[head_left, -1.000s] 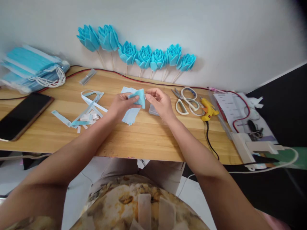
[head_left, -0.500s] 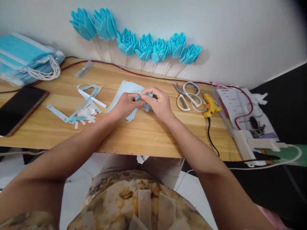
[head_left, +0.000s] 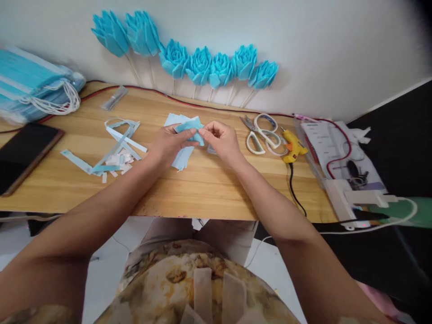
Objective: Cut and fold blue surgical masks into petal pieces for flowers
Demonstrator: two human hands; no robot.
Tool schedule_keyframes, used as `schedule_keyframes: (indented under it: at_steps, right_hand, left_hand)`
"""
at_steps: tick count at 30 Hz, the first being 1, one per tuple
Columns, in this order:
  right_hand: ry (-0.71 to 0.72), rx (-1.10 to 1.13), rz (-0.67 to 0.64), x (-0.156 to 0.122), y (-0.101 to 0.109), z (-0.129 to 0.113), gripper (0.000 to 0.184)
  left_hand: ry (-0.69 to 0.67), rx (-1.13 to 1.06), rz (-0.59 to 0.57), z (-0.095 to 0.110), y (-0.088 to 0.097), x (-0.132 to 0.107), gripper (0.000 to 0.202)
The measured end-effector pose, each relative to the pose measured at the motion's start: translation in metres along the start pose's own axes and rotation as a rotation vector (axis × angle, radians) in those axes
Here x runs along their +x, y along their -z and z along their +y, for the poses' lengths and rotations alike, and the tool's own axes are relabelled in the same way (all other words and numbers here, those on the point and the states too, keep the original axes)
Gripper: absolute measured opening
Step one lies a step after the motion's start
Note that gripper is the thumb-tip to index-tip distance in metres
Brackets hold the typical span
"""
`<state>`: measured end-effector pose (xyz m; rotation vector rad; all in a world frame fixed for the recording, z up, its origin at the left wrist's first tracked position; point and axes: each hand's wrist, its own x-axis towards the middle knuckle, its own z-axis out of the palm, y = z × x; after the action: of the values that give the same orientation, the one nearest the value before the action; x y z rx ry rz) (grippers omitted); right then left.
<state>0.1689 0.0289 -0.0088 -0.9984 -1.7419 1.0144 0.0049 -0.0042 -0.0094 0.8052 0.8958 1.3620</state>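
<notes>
Between my hands, above the table, is a small piece of light blue mask fabric (head_left: 189, 125). My left hand (head_left: 167, 141) grips it from the left, thumb on top. At its right corner, the thumb and fingertips of my right hand (head_left: 222, 138) are pinched on the fabric. Pale blue fabric sheets (head_left: 182, 158) lie on the table beneath my left hand, partly covered by it. Below my right hand, a small clear object (head_left: 211, 149) shows only in part.
Scissors (head_left: 255, 143) and a yellow glue gun (head_left: 294, 146) lie to the right, near a power strip (head_left: 340, 202). Cut strips (head_left: 114, 146), a phone (head_left: 29, 155) and stacked face masks (head_left: 33, 76) are on the left. Several blue fabric flowers (head_left: 199, 65) lean against the wall.
The blue fabric, mostly covered by my fingers before, now shows spread out to the left. My right hand has shifted its grip to the fabric's right corner. The view has turned slightly.
</notes>
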Motion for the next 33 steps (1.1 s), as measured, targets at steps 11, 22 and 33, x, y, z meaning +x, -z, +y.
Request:
schedule_keyframes:
  at_steps: [11,22,33]
  right_hand:
    - [0.052,-0.065,-0.02,0.01,0.004,0.011,0.031]
    - [-0.212,-1.351,0.007,-0.008,0.11,-0.005,0.038]
    - [-0.466,-1.388,0.01,-0.019,0.115,0.01,0.05]
  left_hand:
    - [0.014,-0.046,0.016,0.001,0.004,0.004,0.019]
    - [0.086,-0.145,0.149,0.015,-0.001,0.002,0.022]
    - [0.128,-0.264,0.179,0.016,0.005,0.009,0.018]
